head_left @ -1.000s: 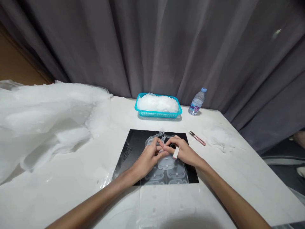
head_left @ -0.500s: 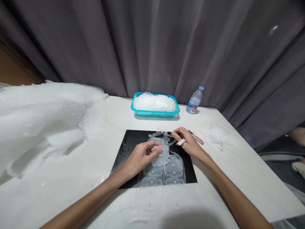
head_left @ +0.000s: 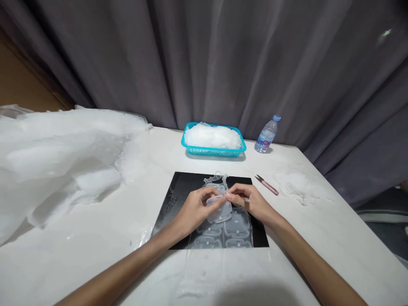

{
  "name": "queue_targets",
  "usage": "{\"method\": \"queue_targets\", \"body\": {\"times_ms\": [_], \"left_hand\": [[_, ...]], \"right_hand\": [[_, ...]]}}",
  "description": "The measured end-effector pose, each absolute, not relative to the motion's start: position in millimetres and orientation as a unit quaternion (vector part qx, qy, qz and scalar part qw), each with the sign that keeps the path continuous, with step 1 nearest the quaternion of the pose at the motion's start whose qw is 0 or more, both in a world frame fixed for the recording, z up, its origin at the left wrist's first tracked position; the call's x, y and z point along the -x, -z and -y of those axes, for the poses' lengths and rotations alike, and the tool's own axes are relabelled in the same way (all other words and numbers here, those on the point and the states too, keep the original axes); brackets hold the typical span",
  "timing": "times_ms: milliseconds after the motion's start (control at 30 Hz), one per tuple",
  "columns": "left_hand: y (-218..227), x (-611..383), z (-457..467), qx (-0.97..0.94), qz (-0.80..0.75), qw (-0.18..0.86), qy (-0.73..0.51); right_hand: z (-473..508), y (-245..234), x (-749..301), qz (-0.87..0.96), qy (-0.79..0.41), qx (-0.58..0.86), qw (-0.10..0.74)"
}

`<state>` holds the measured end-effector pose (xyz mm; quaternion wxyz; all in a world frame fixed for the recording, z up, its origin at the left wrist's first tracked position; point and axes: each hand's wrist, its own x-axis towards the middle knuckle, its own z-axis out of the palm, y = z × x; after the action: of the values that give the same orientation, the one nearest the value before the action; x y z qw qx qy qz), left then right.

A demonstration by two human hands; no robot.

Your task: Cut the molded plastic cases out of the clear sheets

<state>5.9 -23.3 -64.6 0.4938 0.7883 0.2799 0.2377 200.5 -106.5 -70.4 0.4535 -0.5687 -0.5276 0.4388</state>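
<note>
My left hand point(head_left: 195, 209) is closed, thumb and fingers pinching a translucent, rounded rectangular plastic piece point(head_left: 222, 213). The fingertips of my right hand point(head_left: 253, 200) meet it at the upper right edge of that piece. My right hand is closed too, with a small pale piece point(head_left: 246, 199) between its fingers; its kind is unclear. Beneath lies a clear sheet of moulded pieces point(head_left: 237, 223), partly on a black mat point(head_left: 172, 204) and running over its near edge. Ragged clear plastic trimming point(head_left: 213, 180) shows beyond my fingers.
Pink-handled thread snips point(head_left: 268, 186) lie right of the mat. A turquoise basket point(head_left: 216, 152) of white pieces and a water bottle point(head_left: 267, 135) stand at the back. Heaped translucent white material point(head_left: 63, 161) covers the left side. Clear scraps point(head_left: 299, 185) lie at right.
My right hand has moved left and down from the trimming to meet my left fingertips at the held piece. The view has shifted slightly left, and the snips are now uncovered.
</note>
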Motion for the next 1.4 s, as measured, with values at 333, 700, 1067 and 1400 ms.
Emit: {"method": "queue_targets", "body": {"times_ms": [333, 700, 1067, 1400], "left_hand": [[76.9, 2.9, 50.5, -0.952, -0.023, 0.011, -0.304], [55.2, 2.6, 11.5, -0.709, -0.215, 0.634, -0.221], [58.0, 11.1, -0.7, -0.683, -0.196, 0.656, -0.254], [63.7, 8.0, 4.3, -0.669, -0.192, 0.677, -0.237]], "right_hand": [[100.9, 87.3, -205.7, 0.589, -0.231, 0.674, 0.382], [112.6, 89.7, -254.5, 0.576, -0.098, 0.737, 0.339], [123.7, 53.5, -232.5, 0.617, -0.244, 0.631, 0.402], [121.6, 68.9, -198.4, 0.572, -0.318, 0.586, 0.478]]}}
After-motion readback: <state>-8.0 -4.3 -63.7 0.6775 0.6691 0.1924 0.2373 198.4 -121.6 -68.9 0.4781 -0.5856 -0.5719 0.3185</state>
